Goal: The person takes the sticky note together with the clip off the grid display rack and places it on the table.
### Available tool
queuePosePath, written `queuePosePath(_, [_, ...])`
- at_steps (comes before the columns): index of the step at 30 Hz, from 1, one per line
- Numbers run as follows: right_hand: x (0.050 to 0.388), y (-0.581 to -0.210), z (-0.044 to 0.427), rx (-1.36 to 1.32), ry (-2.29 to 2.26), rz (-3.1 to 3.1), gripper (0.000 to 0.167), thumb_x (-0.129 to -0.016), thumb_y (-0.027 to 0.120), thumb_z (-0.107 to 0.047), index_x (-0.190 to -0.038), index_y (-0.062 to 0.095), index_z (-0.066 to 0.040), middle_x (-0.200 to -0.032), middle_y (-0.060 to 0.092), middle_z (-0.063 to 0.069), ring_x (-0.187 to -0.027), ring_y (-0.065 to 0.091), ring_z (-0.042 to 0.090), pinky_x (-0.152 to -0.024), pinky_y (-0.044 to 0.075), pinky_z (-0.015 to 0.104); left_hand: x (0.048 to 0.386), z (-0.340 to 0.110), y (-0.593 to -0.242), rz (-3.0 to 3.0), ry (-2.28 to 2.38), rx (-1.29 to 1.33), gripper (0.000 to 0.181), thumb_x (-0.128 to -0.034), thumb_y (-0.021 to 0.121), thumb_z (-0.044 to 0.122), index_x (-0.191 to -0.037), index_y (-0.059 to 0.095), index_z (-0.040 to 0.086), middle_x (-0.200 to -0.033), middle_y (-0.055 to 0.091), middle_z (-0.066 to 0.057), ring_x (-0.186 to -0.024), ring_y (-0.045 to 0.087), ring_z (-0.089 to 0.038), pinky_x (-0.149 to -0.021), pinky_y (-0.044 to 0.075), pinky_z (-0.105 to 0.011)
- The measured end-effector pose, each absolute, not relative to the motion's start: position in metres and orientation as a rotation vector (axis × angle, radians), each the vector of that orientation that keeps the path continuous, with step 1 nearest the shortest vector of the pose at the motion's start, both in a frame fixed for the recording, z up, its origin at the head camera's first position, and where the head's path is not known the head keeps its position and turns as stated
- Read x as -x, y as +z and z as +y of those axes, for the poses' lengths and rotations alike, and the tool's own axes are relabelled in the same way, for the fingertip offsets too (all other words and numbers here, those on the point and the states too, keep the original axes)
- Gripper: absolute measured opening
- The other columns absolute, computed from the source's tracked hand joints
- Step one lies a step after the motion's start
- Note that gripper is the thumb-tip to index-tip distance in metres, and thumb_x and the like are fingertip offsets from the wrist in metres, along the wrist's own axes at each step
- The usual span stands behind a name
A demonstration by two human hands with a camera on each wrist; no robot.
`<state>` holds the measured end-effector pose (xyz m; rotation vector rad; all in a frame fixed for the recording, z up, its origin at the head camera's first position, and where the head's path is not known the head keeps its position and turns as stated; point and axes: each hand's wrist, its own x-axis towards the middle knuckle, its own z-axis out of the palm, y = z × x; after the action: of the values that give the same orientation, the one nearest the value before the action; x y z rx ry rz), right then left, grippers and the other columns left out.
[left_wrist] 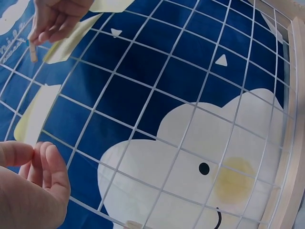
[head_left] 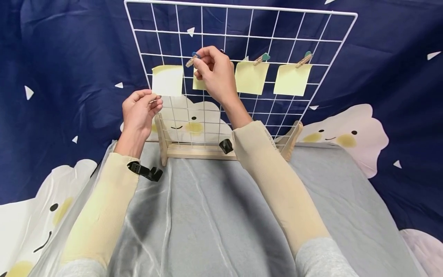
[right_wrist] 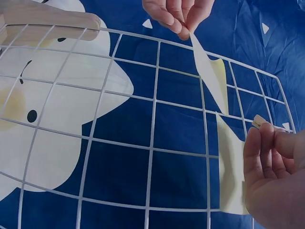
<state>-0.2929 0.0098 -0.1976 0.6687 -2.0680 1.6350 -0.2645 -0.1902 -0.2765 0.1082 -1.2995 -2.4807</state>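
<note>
- Note (head_left: 167, 81), leftmost, stands before the white grid (head_left: 355, 15), its lower-left corner pinched by the left hand (head_left: 140, 111).
- Right hand (head_left: 218, 73) pinches a blue-topped clothespin (head_left: 190, 62) near that note's upper-right corner.
- Second note (head_left: 199, 84) is mostly hidden by this hand; whether clipped, I cannot tell.

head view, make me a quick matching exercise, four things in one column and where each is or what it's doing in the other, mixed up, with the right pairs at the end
Column one
1. left hand
2. right hand
3. rightmost yellow note
4. grey cloth

Column two
A. spread under the wooden stand
B. holding the blue-topped clothespin
C. fastened by a green-topped clothespin
D. pinching the leftmost yellow note by its lower left corner

Right pairs: 1-D, 2-B, 3-C, 4-A
</note>
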Motion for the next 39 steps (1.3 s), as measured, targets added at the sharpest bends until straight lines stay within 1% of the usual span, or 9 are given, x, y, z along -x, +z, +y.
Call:
queuePosePath(6, [0.288,-0.208,0.021,-0.717,1.743,-1.980,0.008,-0.098,0.065,0.002,-0.105,0.065,0.007,-0.081,0.065,0.011,-0.067,0.064,0.015,-0.068,0.060,0.026,0.260,-0.189,-0.281,-1.294,-2.499,-0.106,0.011,-0.0924,0.063,-0.012,-0.093,0.059,-0.001,-0.077,0.068,-0.012,-0.063,0.067,-0.016,-0.061,0.059,-0.022])
queuePosePath(9, [0.284,-0.210,0.028,-0.707,1.788,-1.961,0.008,-0.097,0.064,0.004,-0.105,0.064,0.008,-0.081,0.064,0.010,-0.066,0.064,0.014,-0.069,0.061,0.026,0.258,-0.187,-0.283,-1.305,-2.505,-0.101,0.012,-0.0924,0.063,-0.011,-0.093,0.059,-0.001,-0.077,0.068,-0.012,-0.064,0.067,-0.016,-0.061,0.059,-0.022])
queuePosePath(16, [0.278,-0.216,0.044,-0.679,1.790,-1.990,0.012,-0.098,0.065,0.001,-0.107,0.065,0.008,-0.082,0.063,0.008,-0.068,0.064,0.015,-0.071,0.062,0.026,0.253,-0.187,-0.292,-1.293,-2.505,-0.090,0.011,-0.0921,0.063,-0.012,-0.093,0.058,-0.001,-0.076,0.068,-0.013,-0.063,0.067,-0.017,-0.060,0.059,-0.022])
queuePosePath(23, [0.277,-0.227,0.058,-0.696,1.766,-1.991,0.014,-0.098,0.064,0.001,-0.108,0.064,0.010,-0.083,0.064,0.008,-0.067,0.064,0.014,-0.070,0.060,0.024,0.245,-0.188,-0.305,-1.257,-2.538,-0.093,0.012,-0.0919,0.061,-0.014,-0.093,0.058,-0.002,-0.077,0.067,-0.014,-0.063,0.067,-0.017,-0.061,0.060,-0.023])
queuePosePath(31, [0.271,-0.239,0.073,-0.718,1.738,-2.019,0.015,-0.099,0.063,0.000,-0.110,0.065,0.010,-0.085,0.064,0.010,-0.069,0.065,0.015,-0.073,0.060,0.027,0.239,-0.189,-0.311,-1.272,-2.547,-0.081,0.012,-0.0925,0.060,-0.014,-0.094,0.058,-0.002,-0.078,0.067,-0.013,-0.063,0.067,-0.017,-0.062,0.060,-0.022])
queuePosePath(39, [0.261,-0.245,0.095,-0.710,1.752,-1.972,0.016,-0.098,0.064,0.001,-0.110,0.065,0.011,-0.084,0.065,0.007,-0.069,0.066,0.012,-0.073,0.061,0.027,0.234,-0.190,-0.315,-1.292,-2.547,-0.072,0.012,-0.0926,0.062,-0.012,-0.095,0.057,-0.002,-0.078,0.067,-0.013,-0.064,0.067,-0.017,-0.064,0.060,-0.022])
